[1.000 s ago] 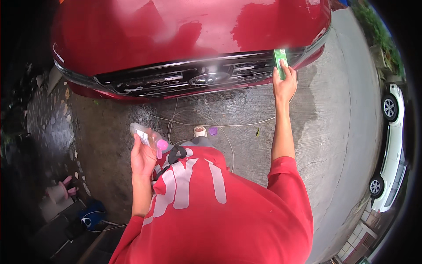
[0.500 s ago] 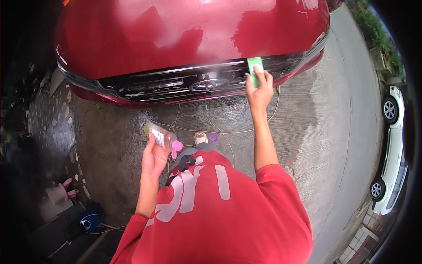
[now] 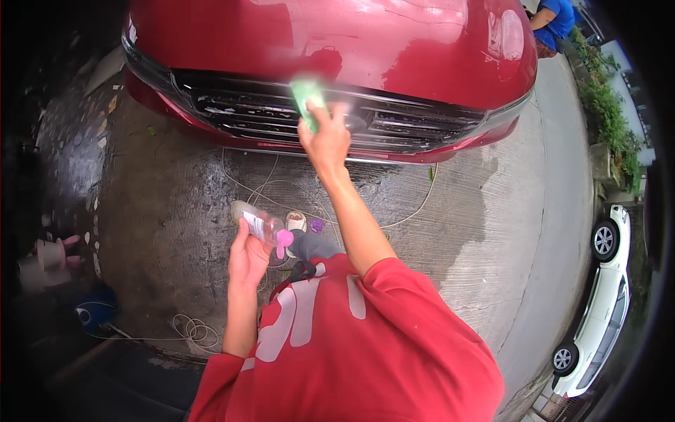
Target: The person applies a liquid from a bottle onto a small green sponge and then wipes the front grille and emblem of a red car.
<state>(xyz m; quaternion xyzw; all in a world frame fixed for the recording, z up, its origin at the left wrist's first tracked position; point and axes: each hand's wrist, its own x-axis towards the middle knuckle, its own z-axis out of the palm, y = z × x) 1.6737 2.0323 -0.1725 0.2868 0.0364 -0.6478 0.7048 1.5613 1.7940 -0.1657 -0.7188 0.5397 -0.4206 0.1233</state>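
My right hand (image 3: pixel 325 137) is closed on a green sponge (image 3: pixel 307 97), blurred by motion, at the top edge of a dark grille (image 3: pixel 415 123). The grille belongs to a red car (image 3: pixel 394 63) whose bonnet shows wet, shiny patches. Low in front of me, my left hand (image 3: pixel 247 257) grips a clear plastic bottle (image 3: pixel 267 224) with a pink cap and a pale label. The bottle lies nearly on its side, its cap toward my body.
A pale hose (image 3: pixel 408 219) loops over the wet concrete near my foot and a purple scrap (image 3: pixel 317 225). At left are a bucket with pink parts (image 3: pixel 53 254) and a blue container (image 3: pixel 96 308). A white car (image 3: pixel 598 309) stands at right; a person in blue (image 3: pixel 557 20) is beyond the bonnet.
My right hand has swept left along the grille's top edge with the sponge. My view has shifted, bringing the person in blue into sight. The bottle stays in my left hand.
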